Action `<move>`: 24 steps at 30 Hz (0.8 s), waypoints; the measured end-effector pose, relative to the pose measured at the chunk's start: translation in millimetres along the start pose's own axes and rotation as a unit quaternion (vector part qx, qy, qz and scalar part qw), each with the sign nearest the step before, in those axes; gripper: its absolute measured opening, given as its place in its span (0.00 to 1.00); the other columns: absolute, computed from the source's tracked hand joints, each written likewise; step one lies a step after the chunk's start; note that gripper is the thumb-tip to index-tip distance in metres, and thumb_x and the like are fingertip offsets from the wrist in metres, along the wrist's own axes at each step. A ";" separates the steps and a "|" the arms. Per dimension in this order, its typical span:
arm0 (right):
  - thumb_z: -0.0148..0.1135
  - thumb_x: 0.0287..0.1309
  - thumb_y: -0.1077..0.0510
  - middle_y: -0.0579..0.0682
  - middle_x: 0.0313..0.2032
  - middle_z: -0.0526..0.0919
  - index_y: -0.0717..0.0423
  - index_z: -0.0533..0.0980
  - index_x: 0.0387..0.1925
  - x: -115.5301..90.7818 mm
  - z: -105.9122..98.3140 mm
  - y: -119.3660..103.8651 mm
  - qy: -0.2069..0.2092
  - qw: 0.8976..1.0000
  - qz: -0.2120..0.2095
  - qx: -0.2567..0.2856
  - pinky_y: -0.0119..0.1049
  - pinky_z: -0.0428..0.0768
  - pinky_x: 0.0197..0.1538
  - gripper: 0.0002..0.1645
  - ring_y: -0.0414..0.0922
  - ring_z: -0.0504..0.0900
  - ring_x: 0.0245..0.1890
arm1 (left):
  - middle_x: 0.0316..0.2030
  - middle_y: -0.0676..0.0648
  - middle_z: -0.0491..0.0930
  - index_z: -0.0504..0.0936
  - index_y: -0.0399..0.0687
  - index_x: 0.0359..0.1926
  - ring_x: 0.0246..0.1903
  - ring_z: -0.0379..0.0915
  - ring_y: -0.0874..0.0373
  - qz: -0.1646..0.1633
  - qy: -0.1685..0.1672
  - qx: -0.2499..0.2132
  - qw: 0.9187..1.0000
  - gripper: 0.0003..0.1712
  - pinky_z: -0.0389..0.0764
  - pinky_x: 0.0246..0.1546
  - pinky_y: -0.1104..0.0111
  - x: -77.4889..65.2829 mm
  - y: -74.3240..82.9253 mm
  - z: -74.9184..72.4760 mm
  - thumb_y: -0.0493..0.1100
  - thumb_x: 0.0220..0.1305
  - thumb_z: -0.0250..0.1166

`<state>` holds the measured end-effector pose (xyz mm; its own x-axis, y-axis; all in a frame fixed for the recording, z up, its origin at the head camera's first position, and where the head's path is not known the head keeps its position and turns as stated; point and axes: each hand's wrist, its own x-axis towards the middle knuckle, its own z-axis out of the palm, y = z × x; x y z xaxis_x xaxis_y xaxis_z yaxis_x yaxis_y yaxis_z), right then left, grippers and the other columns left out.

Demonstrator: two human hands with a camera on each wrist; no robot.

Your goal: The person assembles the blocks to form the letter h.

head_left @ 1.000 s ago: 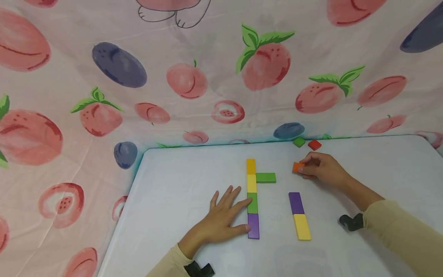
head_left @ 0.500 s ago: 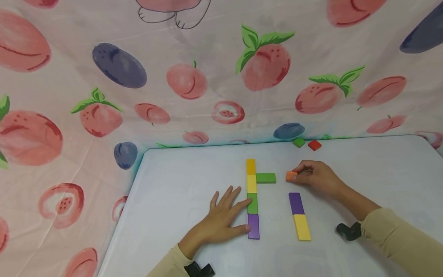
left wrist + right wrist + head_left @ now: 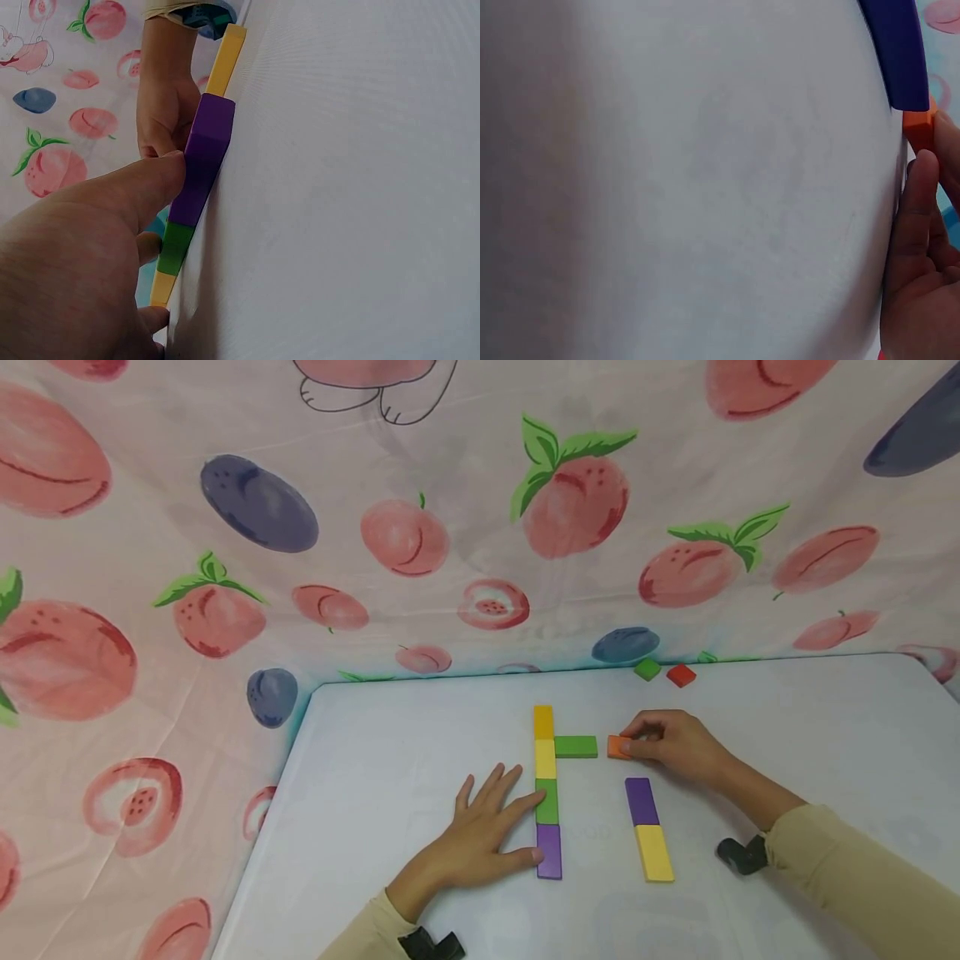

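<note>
**Orange block (image 3: 617, 747) held beside a green crosspiece (image 3: 576, 747)**

The right hand (image 3: 677, 746) pinched the orange block by its right end, thumb and forefinger drawn together with only the block between them. The block stood just right of the green crosspiece, a narrow gap parting the two; whether it bore on the desk (image 3: 405, 735) could not be told. In the right wrist view it appeared beyond the end of a purple block.

The left hand (image 3: 476, 845) lay to the left, its fingers spread wide and gripping nothing. Its forefinger tip rested on the green block (image 3: 547, 810), and its thumb touched the left side of the near purple block (image 3: 551, 853). These two formed the near part of a straight column, continued away by the middle yellow block (image 3: 545, 760) and the far yellow block (image 3: 543, 722), all end to end. The crosspiece extended right from the middle yellow block, touching it.

Farther right, the slanted purple block (image 3: 642, 802) and the near yellow block (image 3: 655, 853) lay end to end. A loose green block (image 3: 647, 669) and a red block (image 3: 681, 675) lay close together at the far edge of the desk, before a fruit-patterned cloth (image 3: 450, 460).
</note>
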<state>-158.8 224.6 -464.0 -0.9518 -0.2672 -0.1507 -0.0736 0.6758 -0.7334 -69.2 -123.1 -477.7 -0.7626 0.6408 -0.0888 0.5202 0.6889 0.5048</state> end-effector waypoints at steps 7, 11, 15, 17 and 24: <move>0.71 0.61 0.45 0.45 0.39 0.85 0.44 0.87 0.44 4.9 2.6 3.1 -0.014 1.000 0.007 -0.024 0.32 0.75 0.36 0.13 0.46 0.75 0.35 | 0.83 0.44 0.41 0.57 0.67 0.80 0.82 0.29 0.43 -0.002 -0.003 0.004 1.000 0.43 0.31 0.73 0.33 -0.4 0.0 0.3 0.71 0.69 0.55; 0.67 0.65 0.42 0.46 0.44 0.84 0.45 0.85 0.50 5.7 0.0 3.7 -0.042 0.999 0.013 -0.023 0.34 0.76 0.41 0.18 0.46 0.75 0.41 | 0.83 0.45 0.40 0.56 0.68 0.80 0.82 0.28 0.45 -0.005 -0.005 0.004 1.000 0.43 0.30 0.73 0.34 -0.3 -0.9 1.2 0.71 0.69 0.54; 0.64 0.67 0.43 0.48 0.46 0.82 0.47 0.82 0.55 5.5 -4.6 5.4 -0.074 0.997 0.018 -0.004 0.36 0.77 0.44 0.20 0.47 0.74 0.46 | 0.83 0.46 0.40 0.56 0.69 0.80 0.82 0.28 0.45 -0.006 -0.004 0.003 1.000 0.43 0.30 0.73 0.34 -0.6 -1.0 1.6 0.72 0.69 0.53; 0.65 0.67 0.45 0.49 0.45 0.81 0.48 0.82 0.55 5.3 -6.4 6.2 -0.082 0.996 0.021 0.005 0.36 0.77 0.43 0.20 0.48 0.74 0.44 | 0.83 0.46 0.40 0.56 0.69 0.80 0.82 0.28 0.45 -0.006 -0.004 0.004 1.000 0.43 0.30 0.73 0.34 -0.5 -0.9 1.7 0.72 0.69 0.53; 0.68 0.64 0.46 0.49 0.41 0.80 0.48 0.82 0.54 5.7 -6.3 5.7 -0.077 0.997 0.026 0.005 0.35 0.76 0.41 0.20 0.48 0.74 0.42 | 0.83 0.46 0.40 0.56 0.69 0.80 0.82 0.28 0.45 -0.006 -0.003 0.005 1.000 0.43 0.30 0.73 0.34 0.6 0.2 0.7 0.72 0.69 0.54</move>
<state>-166.5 231.2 -464.8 -0.8976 -0.3342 -0.2875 -0.0218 0.6851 -0.7282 -69.3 -122.4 -478.2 -0.7665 0.6345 -0.0995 0.5153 0.7001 0.4942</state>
